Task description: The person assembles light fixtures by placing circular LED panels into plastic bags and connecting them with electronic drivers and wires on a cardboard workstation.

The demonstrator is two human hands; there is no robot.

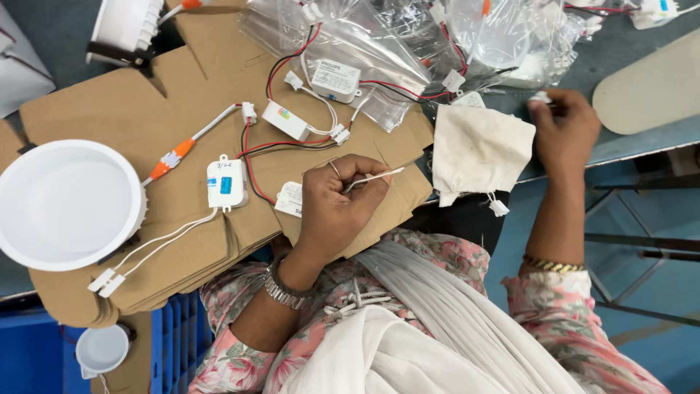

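On the stack of flat brown cardboard sheets (182, 117) lay several small white plastic driver boxes with red, black and white wires. The left hand (337, 204) rested there, knuckles up, with the wrist bent and a metal watch band (286, 289) on it. Its thumb and fingers were pressed together, pinching a thin white wire (373, 177) that pointed to the right, probably to keep the loose end steady. Just beside this hand lay one white rectangular driver box with a blue label (225, 184). The right hand (563, 131) was stretched forward, well apart from the left one. Its fingers were closed on a small white piece (540, 97) at the upper corner of a cream cloth (481, 149); what exactly this piece was, I could not tell. A large round white lamp housing (65, 204) sat at the left, and clear plastic bags (408, 36) with more parts lay behind.
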